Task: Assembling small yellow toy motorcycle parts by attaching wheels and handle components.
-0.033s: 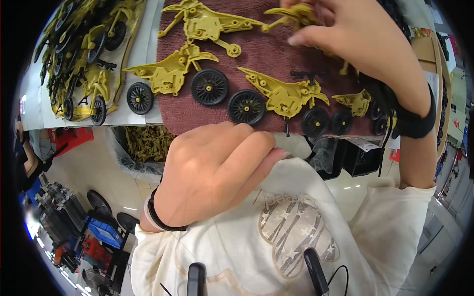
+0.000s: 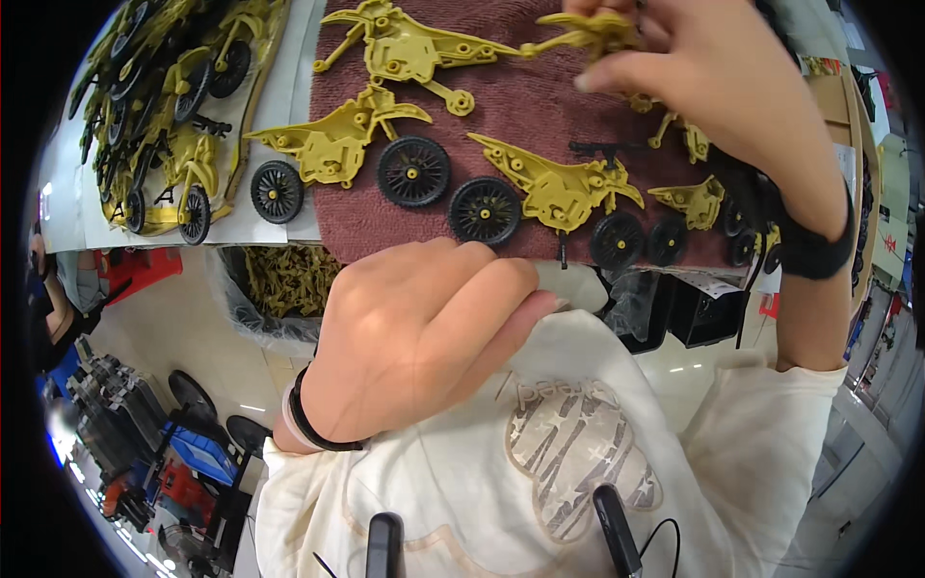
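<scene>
Yellow plastic frame part (image 2: 590, 31) pinched in right hand (image 2: 713, 87), over maroon towel (image 2: 520, 106)

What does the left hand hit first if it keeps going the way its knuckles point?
Likely the black spoked wheel on the maroon cloth, just beyond the curled left hand; depth is unclear, so it may pass above.

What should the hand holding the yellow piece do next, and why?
Probably lower the small yellow piece, pinched in the right hand, onto the yellow frame half lying just beside it on the maroon towel. The left hand rests curled near the towel's edge.
</scene>
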Motion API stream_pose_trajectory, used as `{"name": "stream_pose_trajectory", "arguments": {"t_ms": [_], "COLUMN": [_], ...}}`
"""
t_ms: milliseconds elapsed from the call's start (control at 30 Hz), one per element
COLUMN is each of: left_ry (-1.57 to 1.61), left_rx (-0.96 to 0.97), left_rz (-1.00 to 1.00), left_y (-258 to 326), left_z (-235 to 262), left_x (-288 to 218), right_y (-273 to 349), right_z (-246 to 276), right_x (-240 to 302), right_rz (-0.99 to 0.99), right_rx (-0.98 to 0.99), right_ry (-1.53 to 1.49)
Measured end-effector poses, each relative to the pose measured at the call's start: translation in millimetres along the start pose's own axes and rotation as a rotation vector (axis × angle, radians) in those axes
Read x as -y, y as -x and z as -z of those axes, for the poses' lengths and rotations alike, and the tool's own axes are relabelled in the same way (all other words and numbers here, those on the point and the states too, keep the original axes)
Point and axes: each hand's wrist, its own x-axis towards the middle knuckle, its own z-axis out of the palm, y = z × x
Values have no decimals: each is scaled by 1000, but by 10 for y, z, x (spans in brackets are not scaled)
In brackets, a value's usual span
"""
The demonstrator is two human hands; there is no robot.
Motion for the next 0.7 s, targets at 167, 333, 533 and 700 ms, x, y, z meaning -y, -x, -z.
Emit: {"name": "stream_pose_trajectory", "arguments": {"t_ms": [167,333,533,700], "left_ry": [87,47,-72,-165], "left_rx": [-184,-158,-49,-36], "left_rz": [-73,-237,-228,-236], "left_y": [-4,-166,-264,-276], "left_z": [129,229,40,-56], "left_x": [113,269,217,273], "right_y": [438,770,857,902], "right_z": [288,35,-550,-666], "right_x": [-23,-178,55,87], "right_rz": [61,332,22,-114], "right_rx": [-129,177,-236,-325], "right_ry": [-557,-701,-853,-854]}}
